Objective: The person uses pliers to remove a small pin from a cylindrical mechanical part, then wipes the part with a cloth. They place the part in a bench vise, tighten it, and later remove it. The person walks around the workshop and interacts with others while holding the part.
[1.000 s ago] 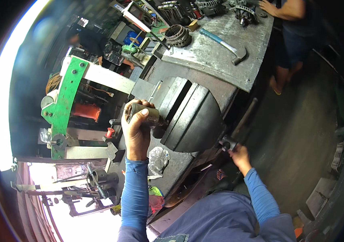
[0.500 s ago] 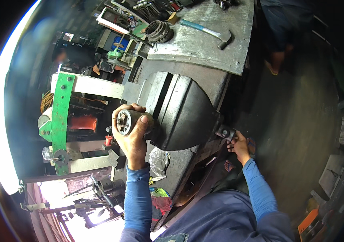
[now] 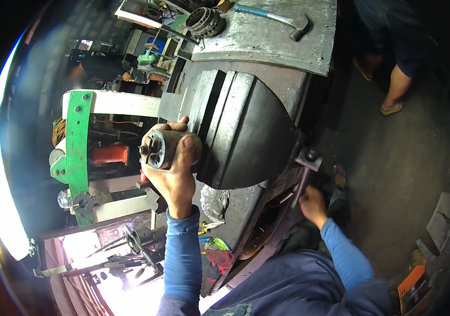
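Observation:
My left hand (image 3: 172,179) is closed around a cylindrical metal part (image 3: 166,141) with studs on its end, held at the left side of a large dark bench vise (image 3: 251,126). At the vise's lower right, my right hand (image 3: 313,204) has its fingers curled against the vise's bar handle (image 3: 303,179), which hangs slanting down from the screw head. A crumpled white bag (image 3: 214,203) lies on the bench just below the vise.
A claw hammer (image 3: 299,25) and ringed metal part (image 3: 204,23) lie on the metal bench top (image 3: 267,50). Left stands a green-and-white frame (image 3: 79,142). Another person's legs (image 3: 396,87) show at upper right; a second person (image 3: 90,71) works in the background.
My right hand has moved down from the screw head, and the handle has swung downward. The part in my left hand shifted slightly left. The other person's legs moved.

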